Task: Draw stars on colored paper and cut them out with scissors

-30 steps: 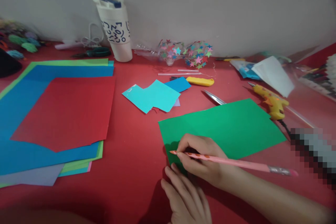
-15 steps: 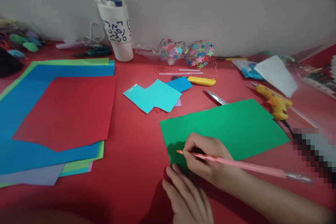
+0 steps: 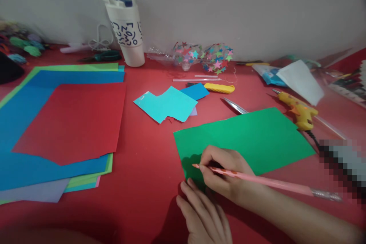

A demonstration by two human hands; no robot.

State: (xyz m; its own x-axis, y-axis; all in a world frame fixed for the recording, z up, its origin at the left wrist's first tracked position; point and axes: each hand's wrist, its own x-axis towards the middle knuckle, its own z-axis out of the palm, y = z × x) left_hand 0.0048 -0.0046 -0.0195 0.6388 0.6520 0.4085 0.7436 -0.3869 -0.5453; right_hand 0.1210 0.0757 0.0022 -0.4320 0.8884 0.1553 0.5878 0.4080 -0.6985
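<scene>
A pink pencil [image 3: 274,181] with a silvery end is pinched in my right hand [image 3: 225,171], its tip pointing left above the lower left part of a green paper sheet [image 3: 251,133]. Whether the tip touches the sheet I cannot tell. My left hand [image 3: 204,213] lies flat with fingers stretched out at the sheet's near left corner, fingertips at its edge. Beyond the sheet, partly under its far edge, is a silver pointed tool [image 3: 235,106]. Cut cyan paper [image 3: 168,105] rests farther left, over a blue paper piece [image 3: 197,91].
Stacked coloured sheets, topped by a red sheet [image 3: 77,122], lie at left. A white tumbler [image 3: 126,30] stands by the wall near star-filled clear ornaments [image 3: 203,58]. A yellow cutter [image 3: 219,88] lies mid-table. At right are a yellow glue gun [image 3: 299,109] and white paper [image 3: 301,80].
</scene>
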